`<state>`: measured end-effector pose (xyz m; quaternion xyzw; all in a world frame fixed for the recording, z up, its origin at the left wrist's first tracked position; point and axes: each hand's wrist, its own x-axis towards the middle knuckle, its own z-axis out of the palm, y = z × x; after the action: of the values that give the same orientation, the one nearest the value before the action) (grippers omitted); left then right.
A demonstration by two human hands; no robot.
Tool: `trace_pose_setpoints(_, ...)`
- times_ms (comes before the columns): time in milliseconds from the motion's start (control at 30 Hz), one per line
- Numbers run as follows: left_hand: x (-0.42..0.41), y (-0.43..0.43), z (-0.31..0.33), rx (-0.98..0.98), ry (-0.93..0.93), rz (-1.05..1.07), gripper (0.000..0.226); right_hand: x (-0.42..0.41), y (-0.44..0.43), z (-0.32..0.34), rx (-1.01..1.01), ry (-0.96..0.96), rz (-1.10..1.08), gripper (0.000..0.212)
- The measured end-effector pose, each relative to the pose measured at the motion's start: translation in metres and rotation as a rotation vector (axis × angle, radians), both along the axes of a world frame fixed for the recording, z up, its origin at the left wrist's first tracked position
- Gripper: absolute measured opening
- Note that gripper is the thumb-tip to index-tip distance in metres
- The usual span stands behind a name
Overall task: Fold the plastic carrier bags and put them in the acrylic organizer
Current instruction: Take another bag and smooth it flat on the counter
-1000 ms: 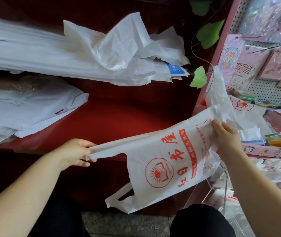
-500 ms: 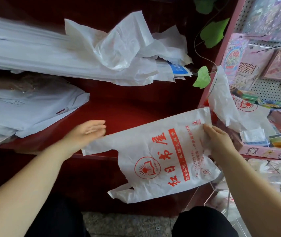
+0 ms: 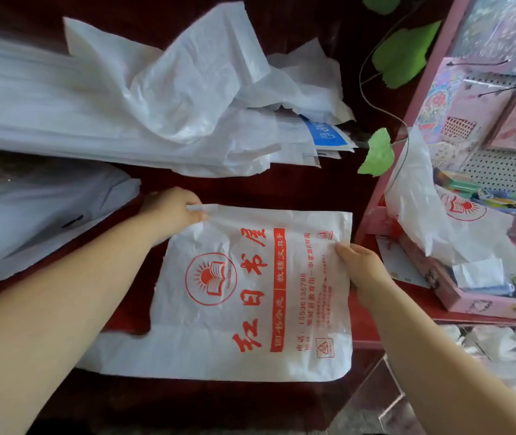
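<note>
Head camera: a person's left hand (image 3: 172, 211) is pinching the upper handle strip of a white plastic carrier bag (image 3: 250, 293) between thumb and curled fingers, while the right hand (image 3: 363, 271) is gripping the bag's opposite, closed edge, fingers curled over it. The bag is lying spread out between the two hands, printed side up, its red lettering and sun-and-book emblem facing the camera. Its second handle is reaching out to the left beneath the left forearm.

The bag is resting on a dark red worktop (image 3: 297, 189) that is running across most of the view. Beyond the left hand, a tall stack of flat white bags (image 3: 62, 114) is filling the far left of the surface, with a crumpled loose bag (image 3: 194, 73) sitting on top of it and a blue label card (image 3: 325, 133) poking out of the stack's right end. Nearer the left edge, a lower pile of folded white plastic (image 3: 30, 215) is lying just beside the left forearm.

To the right, a pink display frame (image 3: 407, 146) is bordering the worktop, with a green leaf (image 3: 377, 153) on a thin stem hanging against it. Another printed bag (image 3: 423, 208) is drooping over the frame's lower shelf, well apart from the one being held. Behind it, a white pegboard (image 3: 495, 171) is carrying pink packets of stationery, too blurred to read.

At bottom right, under the right forearm, a clear wall of the acrylic organizer (image 3: 391, 403) is showing; what is lying inside it cannot be told.
</note>
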<state>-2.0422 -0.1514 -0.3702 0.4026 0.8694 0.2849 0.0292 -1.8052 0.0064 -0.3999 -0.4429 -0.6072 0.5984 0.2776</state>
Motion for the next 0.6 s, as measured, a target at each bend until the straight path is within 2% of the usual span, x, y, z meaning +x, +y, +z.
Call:
trace_pose_setpoints(33,-0.006,0.011,-0.001,0.009,0.071,0.041,0.009,-0.008,0.006,-0.003,0.029,-0.028,-0.014,0.025)
trace_pose_setpoints(167,0.0,0.036,-0.013,-0.016,0.283,0.146,0.039,-0.04,0.033,-0.017,0.091,-0.111,-0.109,0.029)
trace_pose_setpoints(267,0.028,0.039,-0.035,-0.064,0.189,-0.049,0.044,-0.054,0.046,-0.033,0.118,-0.219,-0.11,0.024)
trace_pose_setpoints(367,0.058,0.027,-0.068,-0.306,0.119,-0.183,0.048,-0.057,0.051,-0.036,0.223,-0.349,-0.096,0.032)
trace_pose_setpoints(433,0.066,0.018,-0.087,-0.406,0.093,-0.176,0.05,-0.056,0.047,-0.029,0.377,-0.508,-0.084,0.044)
trace_pose_setpoints(500,0.068,0.014,-0.095,-0.428,0.086,-0.116,0.051,-0.055,0.032,-0.025,0.686,-0.713,-0.023,0.055)
trace_pose_setpoints(567,0.071,0.014,-0.098,-0.447,0.125,-0.092,0.052,-0.058,0.001,-0.028,0.933,-0.719,0.153,0.057)
trace_pose_setpoints(600,0.074,0.015,-0.098,-0.447,0.153,-0.086,0.054,-0.062,-0.016,-0.034,0.985,-0.691,0.296,0.056)
